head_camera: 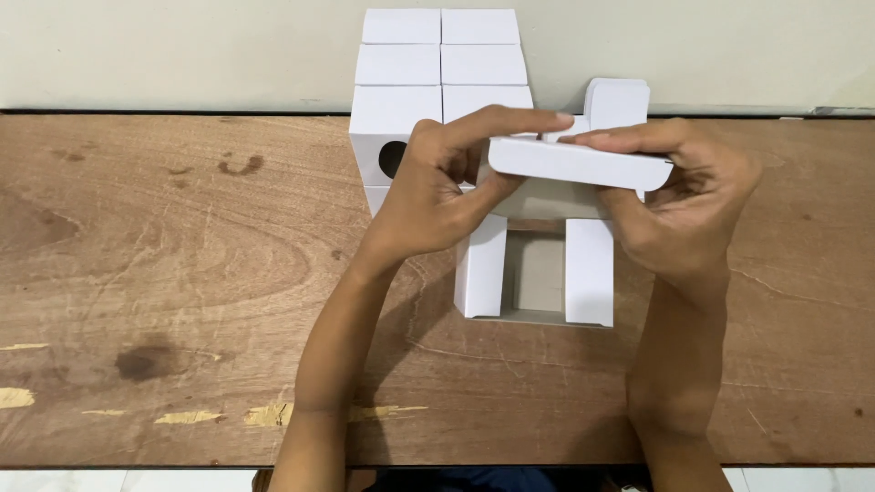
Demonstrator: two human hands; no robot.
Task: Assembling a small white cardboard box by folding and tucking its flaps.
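Wooden table (164, 273) spread under us, scuffed and stained, with a stack of finished white boxes (442, 68) against the wall behind it. Smaller, and nearest us, was the white carton (547, 264) we were folding, open end toward us, its 2 side flaps standing loose. Our left hand (437, 196) and right hand (688, 205) pinched its top flap (579, 164) from either end, fingers closed on the card. We judged that uneven pressure could crease the flap crooked, or the loose side flaps could jam it.
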